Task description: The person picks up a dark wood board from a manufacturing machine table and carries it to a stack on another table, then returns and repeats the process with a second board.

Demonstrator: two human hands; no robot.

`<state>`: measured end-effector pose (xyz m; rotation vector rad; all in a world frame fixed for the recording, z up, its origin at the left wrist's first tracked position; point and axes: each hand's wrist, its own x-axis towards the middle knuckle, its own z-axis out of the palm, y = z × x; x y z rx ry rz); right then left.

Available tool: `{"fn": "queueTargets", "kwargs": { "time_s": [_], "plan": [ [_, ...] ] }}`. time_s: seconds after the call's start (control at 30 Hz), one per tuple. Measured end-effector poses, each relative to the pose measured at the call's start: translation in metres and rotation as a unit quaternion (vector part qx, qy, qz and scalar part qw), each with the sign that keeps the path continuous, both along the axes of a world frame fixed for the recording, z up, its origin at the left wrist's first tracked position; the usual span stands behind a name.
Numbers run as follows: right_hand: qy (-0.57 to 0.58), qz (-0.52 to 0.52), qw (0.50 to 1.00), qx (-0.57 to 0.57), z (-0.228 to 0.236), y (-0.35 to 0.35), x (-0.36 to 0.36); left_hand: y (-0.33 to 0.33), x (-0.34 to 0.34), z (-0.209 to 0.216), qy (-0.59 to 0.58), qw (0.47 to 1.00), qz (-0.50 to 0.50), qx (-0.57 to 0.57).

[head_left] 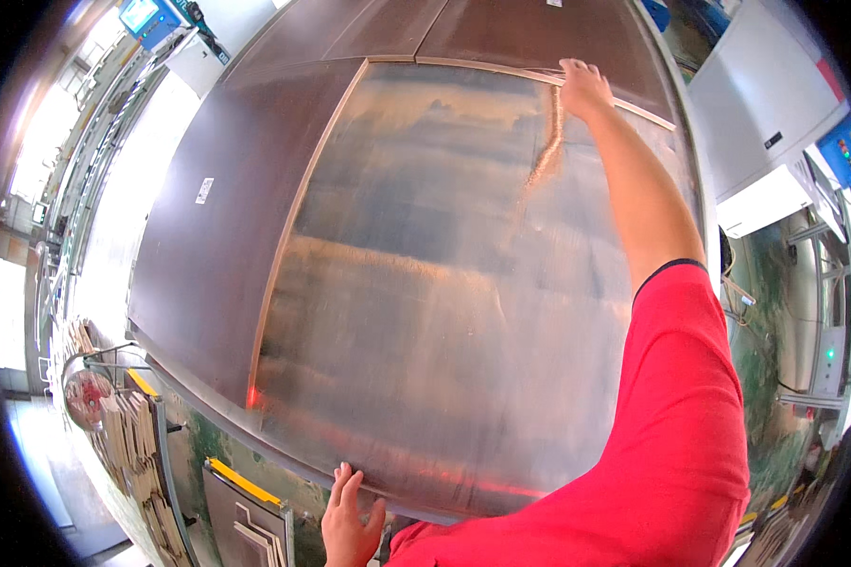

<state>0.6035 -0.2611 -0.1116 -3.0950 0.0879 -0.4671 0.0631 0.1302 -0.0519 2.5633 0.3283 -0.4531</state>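
My right arm stretches across a wide grey metal table top point(425, 331). At its far side my right hand point(586, 90) has its fingers bent at the pale edge strip point(482, 66) of a dark brown panel point(558, 38); what they grip, if anything, is hidden. A line of sawdust point(546, 161) runs from beside that hand toward me. Close to the table's near edge, my left hand point(348, 524) is open with its fingers apart, holding nothing.
Another brown panel point(222, 208) with a white label point(204, 190) covers the table's left side. Boards point(142, 454) and a yellow-topped rack point(246, 482) stand below at the left. A white cabinet point(766, 104) is at the right, a blue-framed screen point(142, 14) at the far left.
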Motion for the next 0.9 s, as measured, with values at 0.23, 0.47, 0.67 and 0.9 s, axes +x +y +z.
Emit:
{"fn": "queueTargets", "kwargs": {
  "time_s": [0.23,0.47,0.67,0.9],
  "plan": [
    [0.024,0.018,0.992,-0.12,0.0,-0.005,0.013,0.002,-0.002,-0.001,0.006,1.0,0.011,0.003],
    [-0.035,-0.029,0.997,0.059,0.02,-0.061,-0.086,0.002,0.001,0.006,-0.006,0.998,-0.032,0.047],
    [0.015,-0.162,0.987,-0.01,0.074,-0.135,-0.294,0.025,-0.008,-0.008,-0.048,0.993,-0.094,0.046],
    [0.099,-0.388,0.916,-0.016,0.091,-0.181,-0.563,0.05,-0.006,0.003,-0.096,0.979,-0.179,-0.022]
  ]
}}
